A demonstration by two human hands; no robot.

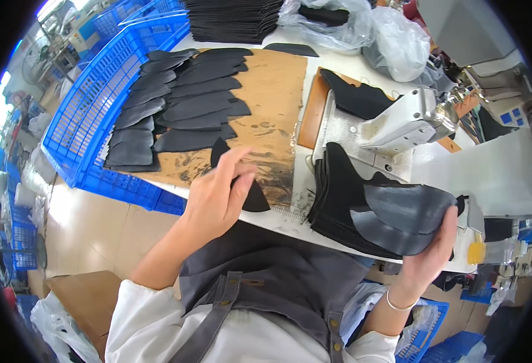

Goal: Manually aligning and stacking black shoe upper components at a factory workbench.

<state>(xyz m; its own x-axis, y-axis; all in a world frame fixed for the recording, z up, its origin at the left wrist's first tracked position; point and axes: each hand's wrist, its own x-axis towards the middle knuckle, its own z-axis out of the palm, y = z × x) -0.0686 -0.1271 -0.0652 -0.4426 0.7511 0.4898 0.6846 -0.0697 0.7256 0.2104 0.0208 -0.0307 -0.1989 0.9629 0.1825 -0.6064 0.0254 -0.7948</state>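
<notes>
At the front of the brown board [272, 121], my left hand [217, 190] has its fingers curled over a black curved cut piece [255, 198]. The fingers hide that piece's middle, and its two ends stick out on either side. My right hand [433, 251] grips the outer edge of two overlapping dark grey curved pieces [408, 212], thumb along their side. These lie over a stack of black cut pieces [337, 199] at the table's front edge. Rows of overlapping dark grey pieces [199, 112] cover the board's left part.
A white sewing machine [399, 124] stands right of the board, with a black piece [360, 97] beside its arm. A blue basket [90, 130] adjoins the table's left side. At the back are a tall black stack [233, 21] and clear plastic bags [396, 45].
</notes>
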